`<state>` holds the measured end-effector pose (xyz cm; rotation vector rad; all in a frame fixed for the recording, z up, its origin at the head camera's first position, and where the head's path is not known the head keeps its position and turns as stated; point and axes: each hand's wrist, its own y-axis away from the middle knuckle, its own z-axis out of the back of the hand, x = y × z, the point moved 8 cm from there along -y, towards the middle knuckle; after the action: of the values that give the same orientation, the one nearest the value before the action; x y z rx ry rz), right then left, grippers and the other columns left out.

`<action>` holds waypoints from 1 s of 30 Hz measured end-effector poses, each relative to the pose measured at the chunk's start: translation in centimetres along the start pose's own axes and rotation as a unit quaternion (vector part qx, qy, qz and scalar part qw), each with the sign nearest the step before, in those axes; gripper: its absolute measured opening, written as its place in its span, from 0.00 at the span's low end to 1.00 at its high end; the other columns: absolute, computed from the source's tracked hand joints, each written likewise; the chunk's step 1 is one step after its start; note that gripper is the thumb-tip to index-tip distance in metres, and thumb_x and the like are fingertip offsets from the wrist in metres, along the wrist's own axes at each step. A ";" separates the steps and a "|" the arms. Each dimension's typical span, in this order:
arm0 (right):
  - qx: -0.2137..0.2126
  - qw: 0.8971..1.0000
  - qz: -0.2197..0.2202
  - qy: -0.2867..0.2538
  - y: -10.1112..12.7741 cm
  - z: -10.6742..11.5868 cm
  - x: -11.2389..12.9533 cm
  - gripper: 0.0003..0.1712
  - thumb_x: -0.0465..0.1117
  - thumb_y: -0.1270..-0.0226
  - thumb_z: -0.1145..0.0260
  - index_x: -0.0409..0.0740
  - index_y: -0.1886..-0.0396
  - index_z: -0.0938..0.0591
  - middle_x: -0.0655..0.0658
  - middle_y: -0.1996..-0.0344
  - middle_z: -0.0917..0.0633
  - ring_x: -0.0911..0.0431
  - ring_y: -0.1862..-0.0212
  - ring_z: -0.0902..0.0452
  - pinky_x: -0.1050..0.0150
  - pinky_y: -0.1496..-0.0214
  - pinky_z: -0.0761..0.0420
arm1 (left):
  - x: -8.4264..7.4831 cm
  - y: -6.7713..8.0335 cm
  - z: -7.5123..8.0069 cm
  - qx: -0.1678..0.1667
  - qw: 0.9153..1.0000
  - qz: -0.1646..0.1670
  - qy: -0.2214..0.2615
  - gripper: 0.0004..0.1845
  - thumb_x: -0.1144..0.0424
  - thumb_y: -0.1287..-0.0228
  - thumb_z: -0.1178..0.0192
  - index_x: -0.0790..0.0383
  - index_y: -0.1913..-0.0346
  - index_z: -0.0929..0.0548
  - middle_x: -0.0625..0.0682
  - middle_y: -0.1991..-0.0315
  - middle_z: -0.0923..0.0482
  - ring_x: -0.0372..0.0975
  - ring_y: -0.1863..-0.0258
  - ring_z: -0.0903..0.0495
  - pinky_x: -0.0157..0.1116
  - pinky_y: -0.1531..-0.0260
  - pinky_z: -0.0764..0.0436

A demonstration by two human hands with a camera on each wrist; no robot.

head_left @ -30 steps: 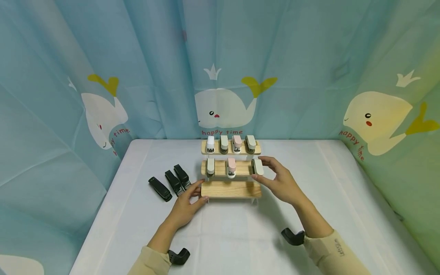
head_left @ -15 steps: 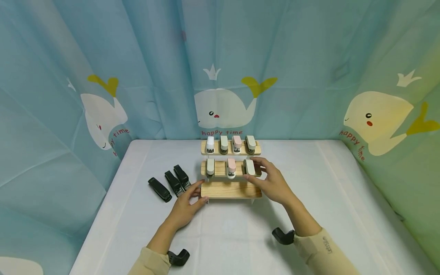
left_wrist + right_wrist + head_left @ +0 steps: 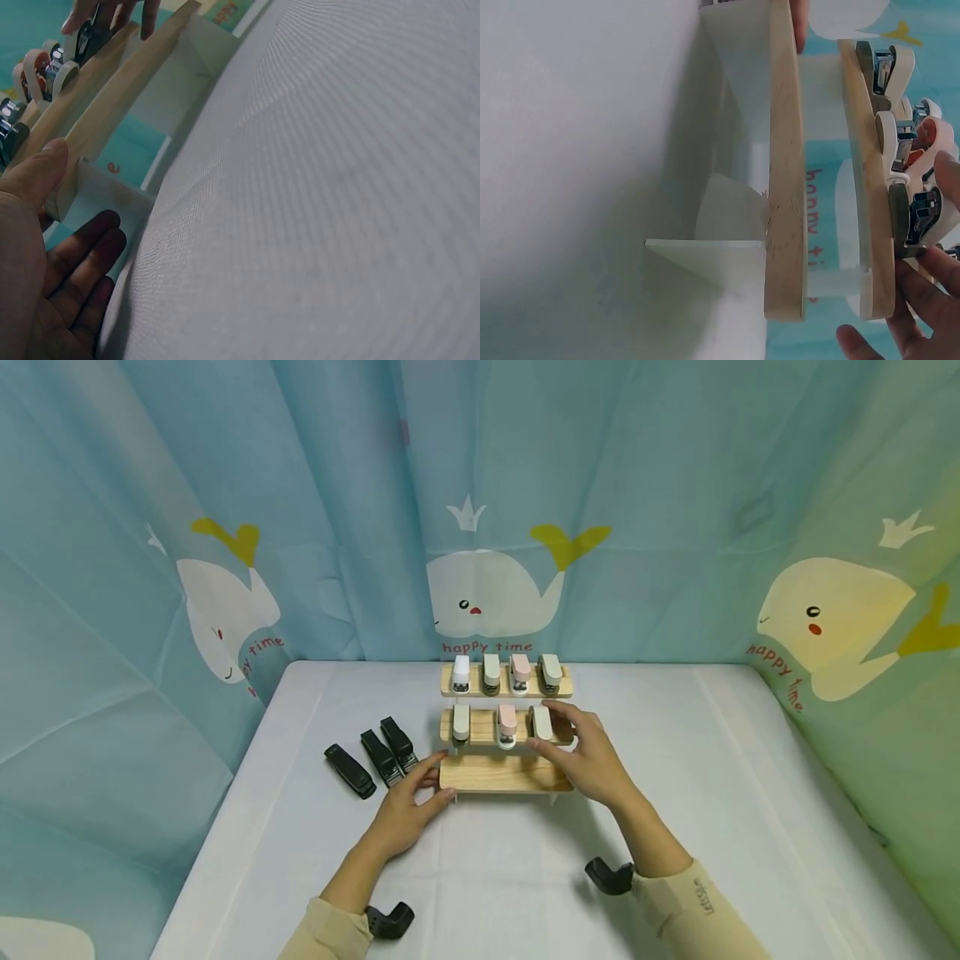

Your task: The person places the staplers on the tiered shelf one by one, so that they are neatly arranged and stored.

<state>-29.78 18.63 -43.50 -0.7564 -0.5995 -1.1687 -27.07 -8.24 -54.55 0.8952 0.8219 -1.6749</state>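
A three-tier wooden rack (image 3: 506,774) stands on the table. My left hand (image 3: 401,818) holds the left end of its lowest shelf; in the left wrist view the thumb (image 3: 46,169) lies against the wood and several fingers hang loosely below. At the right of the middle shelf, my right hand (image 3: 600,764) grips a pale green stapler (image 3: 541,722) with a dark base (image 3: 900,217), which stands on the shelf. To its left are a pink stapler (image 3: 507,722) and another pale green stapler (image 3: 461,723). The right wrist view shows fingers touching its base.
Several small staplers, including a white stapler (image 3: 461,673) and a pink stapler (image 3: 520,672), stand on the top shelf (image 3: 446,689). Left of the rack lie three black staplers (image 3: 349,771) on the white table (image 3: 510,877). A whale-print curtain (image 3: 345,527) surrounds the table.
My right hand has moved left along the middle shelf, bringing the pale green stapler from the shelf's right end closer to the pink one. My left hand has stayed at the rack.
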 end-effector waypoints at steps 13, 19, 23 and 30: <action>-0.015 1.000 -0.002 0.016 0.0 0.0 -0.2 0.38 0.61 0.38 0.34 0.55 0.31 0.31 0.51 0.51 0.25 0.52 0.39 0.37 0.49 0.44 0.33 | 0.0 -0.3 -0.1 -0.003 1.000 -0.014 -0.001 0.34 0.34 0.39 0.42 0.29 0.30 0.38 0.38 0.46 0.23 0.35 0.44 0.23 0.50 0.41 0.29; -0.024 0.999 0.012 0.025 0.0 -0.1 0.0 0.37 0.60 0.37 0.34 0.54 0.31 0.31 0.51 0.56 0.26 0.52 0.43 0.36 0.51 0.48 0.33 | 0.1 -0.3 -0.1 -0.003 1.000 -0.016 0.003 0.34 0.35 0.40 0.42 0.28 0.30 0.37 0.38 0.46 0.22 0.34 0.44 0.23 0.50 0.41 0.29; -0.032 0.999 0.027 0.033 -0.1 0.0 0.2 0.36 0.58 0.37 0.34 0.55 0.31 0.31 0.49 0.49 0.24 0.52 0.44 0.34 0.48 0.45 0.33 | 0.2 -0.3 0.0 -0.005 1.000 -0.012 0.004 0.34 0.34 0.40 0.42 0.29 0.30 0.37 0.37 0.47 0.22 0.33 0.45 0.23 0.50 0.41 0.29; -0.036 0.999 0.027 0.031 0.0 -0.1 0.2 0.37 0.59 0.37 0.34 0.57 0.29 0.32 0.50 0.36 0.28 0.50 0.37 0.35 0.43 0.40 0.33 | 0.0 -0.2 0.1 -0.008 1.000 -0.014 0.004 0.34 0.35 0.40 0.41 0.29 0.30 0.36 0.38 0.47 0.22 0.33 0.45 0.23 0.50 0.41 0.29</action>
<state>-29.75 18.40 -43.40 -0.7897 -0.4849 -1.1649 -27.32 -8.29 -54.51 0.8824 0.8554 -1.6873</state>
